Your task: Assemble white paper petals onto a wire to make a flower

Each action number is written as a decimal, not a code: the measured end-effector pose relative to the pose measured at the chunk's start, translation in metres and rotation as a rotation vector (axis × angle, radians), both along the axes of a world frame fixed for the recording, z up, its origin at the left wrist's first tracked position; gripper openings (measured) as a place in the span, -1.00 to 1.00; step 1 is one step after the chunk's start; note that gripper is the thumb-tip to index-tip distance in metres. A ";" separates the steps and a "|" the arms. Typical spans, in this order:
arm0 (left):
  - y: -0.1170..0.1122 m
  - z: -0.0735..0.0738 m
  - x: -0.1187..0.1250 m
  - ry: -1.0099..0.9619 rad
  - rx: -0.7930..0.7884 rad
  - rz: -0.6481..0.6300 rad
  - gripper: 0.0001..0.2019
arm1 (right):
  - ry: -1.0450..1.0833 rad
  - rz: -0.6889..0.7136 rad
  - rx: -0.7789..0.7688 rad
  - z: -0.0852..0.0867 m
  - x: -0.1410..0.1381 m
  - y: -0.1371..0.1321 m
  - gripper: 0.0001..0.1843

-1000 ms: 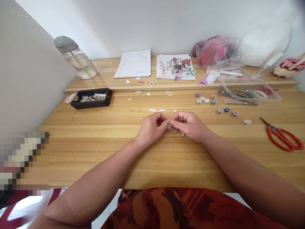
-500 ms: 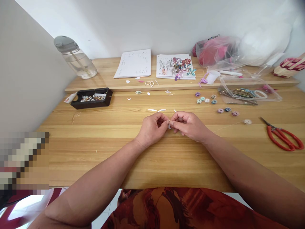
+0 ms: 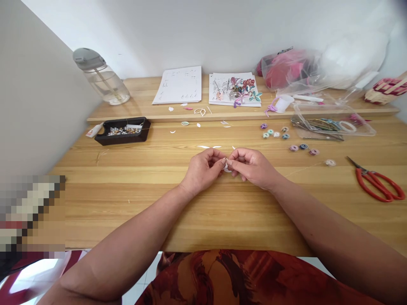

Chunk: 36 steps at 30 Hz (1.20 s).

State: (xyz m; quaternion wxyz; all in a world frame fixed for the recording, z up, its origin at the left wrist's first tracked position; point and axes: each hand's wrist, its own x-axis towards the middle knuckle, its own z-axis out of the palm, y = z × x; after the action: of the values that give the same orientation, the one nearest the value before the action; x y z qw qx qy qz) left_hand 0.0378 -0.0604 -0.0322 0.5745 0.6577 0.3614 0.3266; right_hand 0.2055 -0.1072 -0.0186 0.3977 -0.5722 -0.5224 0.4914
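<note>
My left hand (image 3: 203, 170) and my right hand (image 3: 252, 167) meet at the middle of the wooden table (image 3: 127, 199), fingertips touching. Both are closed in a pinch on a small white paper piece (image 3: 227, 167), mostly hidden between the fingers. Two thin white paper shapes (image 3: 209, 147) lie just beyond my hands. A small coiled paper roll (image 3: 330, 162) sits to the right, with a thin strip trailing from it toward my right hand.
Red-handled scissors (image 3: 378, 184) lie at the right. Several coloured paper coils (image 3: 276, 133) sit near a clear plastic box (image 3: 332, 120). A black tray of beads (image 3: 122, 130), a water bottle (image 3: 100, 76) and paper sheets (image 3: 178, 85) with quilled flowers (image 3: 239, 88) stand on the raised back shelf area.
</note>
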 end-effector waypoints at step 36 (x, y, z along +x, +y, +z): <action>0.003 0.007 -0.001 -0.146 -0.287 -0.055 -0.73 | 0.164 -0.050 -0.002 0.000 0.006 0.003 -0.69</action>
State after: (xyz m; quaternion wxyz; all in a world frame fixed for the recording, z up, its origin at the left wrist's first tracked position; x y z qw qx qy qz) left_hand 0.0366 -0.0572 -0.0255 0.6961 0.5531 0.3435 0.3025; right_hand 0.2111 -0.1039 -0.0189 0.4507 -0.5431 -0.4732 0.5273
